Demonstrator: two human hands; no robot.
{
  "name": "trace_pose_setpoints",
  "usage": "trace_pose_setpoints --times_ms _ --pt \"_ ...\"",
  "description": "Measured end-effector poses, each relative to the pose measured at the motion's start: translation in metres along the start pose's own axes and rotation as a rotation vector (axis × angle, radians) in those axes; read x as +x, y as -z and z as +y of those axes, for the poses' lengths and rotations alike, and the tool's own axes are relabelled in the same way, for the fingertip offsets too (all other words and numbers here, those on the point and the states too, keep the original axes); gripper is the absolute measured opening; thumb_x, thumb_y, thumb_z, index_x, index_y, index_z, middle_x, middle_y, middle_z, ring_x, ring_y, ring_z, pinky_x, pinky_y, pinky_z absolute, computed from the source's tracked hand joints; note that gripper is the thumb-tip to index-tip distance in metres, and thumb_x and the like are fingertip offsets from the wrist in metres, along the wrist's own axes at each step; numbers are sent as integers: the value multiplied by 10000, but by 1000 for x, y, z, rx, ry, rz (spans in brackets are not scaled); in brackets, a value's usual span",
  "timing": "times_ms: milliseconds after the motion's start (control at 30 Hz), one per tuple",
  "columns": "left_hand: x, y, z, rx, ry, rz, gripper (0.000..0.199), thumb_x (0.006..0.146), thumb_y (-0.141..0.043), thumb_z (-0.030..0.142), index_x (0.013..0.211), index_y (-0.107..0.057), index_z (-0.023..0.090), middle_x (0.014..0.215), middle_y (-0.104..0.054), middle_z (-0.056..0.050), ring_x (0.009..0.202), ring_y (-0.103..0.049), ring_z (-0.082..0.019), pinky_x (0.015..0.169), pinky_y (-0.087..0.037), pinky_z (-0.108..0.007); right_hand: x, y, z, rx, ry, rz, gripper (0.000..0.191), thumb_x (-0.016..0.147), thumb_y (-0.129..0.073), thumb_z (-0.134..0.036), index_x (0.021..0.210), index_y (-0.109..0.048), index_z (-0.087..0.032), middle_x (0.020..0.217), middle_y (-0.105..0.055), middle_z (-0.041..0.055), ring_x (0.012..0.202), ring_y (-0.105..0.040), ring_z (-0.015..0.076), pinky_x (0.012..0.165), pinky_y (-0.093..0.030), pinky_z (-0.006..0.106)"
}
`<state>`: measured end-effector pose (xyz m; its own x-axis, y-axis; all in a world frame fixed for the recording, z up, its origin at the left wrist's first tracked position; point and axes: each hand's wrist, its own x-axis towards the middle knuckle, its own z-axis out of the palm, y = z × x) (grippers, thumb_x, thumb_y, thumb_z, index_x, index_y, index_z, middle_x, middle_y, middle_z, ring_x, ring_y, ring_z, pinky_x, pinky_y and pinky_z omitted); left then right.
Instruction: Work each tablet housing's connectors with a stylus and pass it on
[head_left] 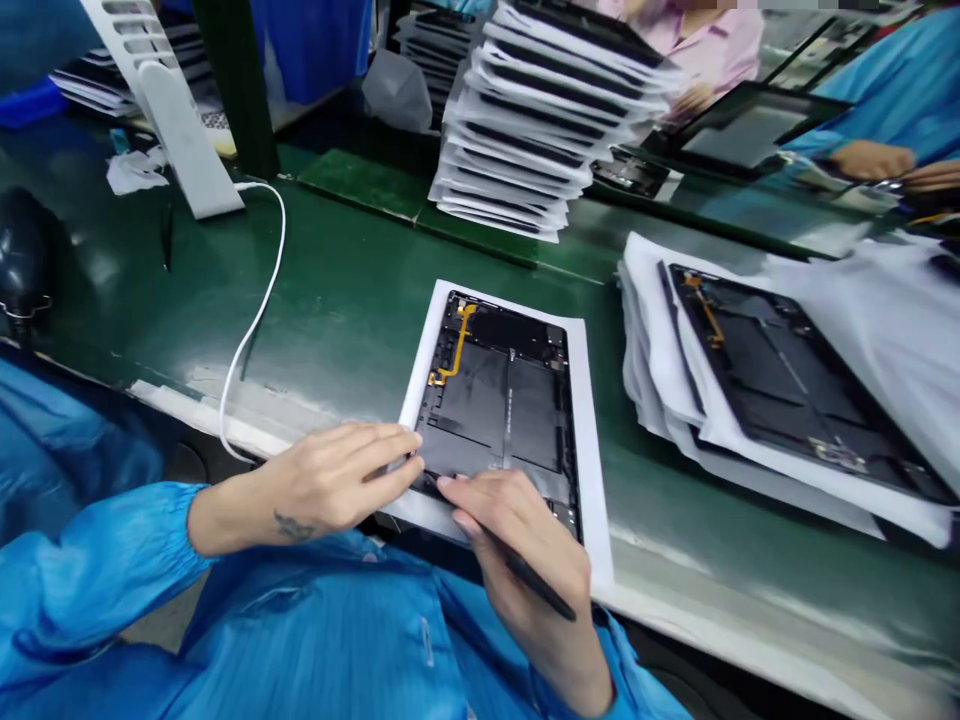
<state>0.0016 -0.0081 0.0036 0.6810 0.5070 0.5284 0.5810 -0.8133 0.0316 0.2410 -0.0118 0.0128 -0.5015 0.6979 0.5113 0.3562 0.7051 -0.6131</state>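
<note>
The left hand (334, 478) touches the near-left edge of a tablet (491, 395), its grip unclear; the right hand (529, 535) clasps a black tool (551, 592).

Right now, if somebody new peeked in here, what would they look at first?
Probably the opened flat black device in front of the person, with a bright yellow strip near its left edge. Next might be the right hand, holding a slim black tool over the device's near end. Beyond the device, the tall stack of white sheets and dark panels stands out too.
</note>
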Motion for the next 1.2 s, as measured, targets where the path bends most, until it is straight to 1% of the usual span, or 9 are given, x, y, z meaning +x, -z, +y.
trace_pose_setpoints --times_ms 100,200,267,433,600,867,1000,1133,1200 --pt "2 2 2 60 -28 -19 275 1017 -428 99 1180 -648 71 1249 -696 -162 1165 -674 -259 980 -589 -370 1 1 -2 35 -71 45 263 939 -558 -34 1114 -673 -192 943 -712 66 881 -658 185 781 -530 337" --pt "3 3 4 109 -60 -9 272 1006 -436 84 1164 -654 44 1234 -696 -184 1138 -686 -273 946 -597 -376 4 2 -3 60 -184 116 214 958 -562 -84 1054 -701 -214 899 -718 57 822 -657 184 714 -534 323" --pt "4 4 4 123 -78 -6 267 997 -449 76 1162 -653 27 1231 -693 -196 1127 -689 -286 935 -596 -384 7 3 -4 56 -206 106 189 963 -567 -114 1021 -716 -215 880 -729 59 798 -663 189 691 -537 325" --pt "4 4 1 83 -73 -11 261 1002 -459 86 1170 -651 31 1226 -696 -189 1136 -685 -270 961 -587 -375 12 2 -4 42 -155 75 177 960 -573 -118 998 -717 -213 873 -738 51 792 -670 189 696 -536 324" --pt "2 4 0 75 -51 -12 291 1025 -412 101 1191 -647 58 1240 -702 -152 1153 -675 -252 976 -586 -357 13 2 -2 55 -117 40 191 948 -586 -91 1036 -701 -216 898 -738 38 805 -666 181 723 -531 324" --pt "4 8 0 44 -47 -54 303 1026 -411 94 1218 -640 45 1262 -690 -178 1174 -675 -256 995 -582 -368 10 2 -1 60 -149 53 189 946 -586 -94 1011 -712 -218 884 -731 43 806 -665 187 700 -530 324" --pt "3 7 0 10 -41 -36 297 1014 -431 88 1223 -634 30 1254 -691 -187 1174 -678 -270 987 -589 -378 12 4 -3 50 -116 16 205 943 -581 -75 1038 -698 -214 893 -732 41 806 -664 179 712 -527 324" --pt "0 6 -4 -37 -17 -11 326 1004 -406 59 1233 -638 61 1267 -690 -168 1204 -664 -227 1027 -566 -341 18 6 -4 54 -98 -48 198 957 -565 -103 1054 -699 -212 872 -726 50 784 -654 193 721 -532 351" --pt "0 5 -4 -28 -32 3 296 1000 -440 68 1211 -648 75 1256 -695 -164 1195 -668 -224 1026 -566 -334 21 6 -3 55 -82 -89 197 967 -560 -124 1074 -700 -212 876 -720 55 789 -645 197 720 -532 355"
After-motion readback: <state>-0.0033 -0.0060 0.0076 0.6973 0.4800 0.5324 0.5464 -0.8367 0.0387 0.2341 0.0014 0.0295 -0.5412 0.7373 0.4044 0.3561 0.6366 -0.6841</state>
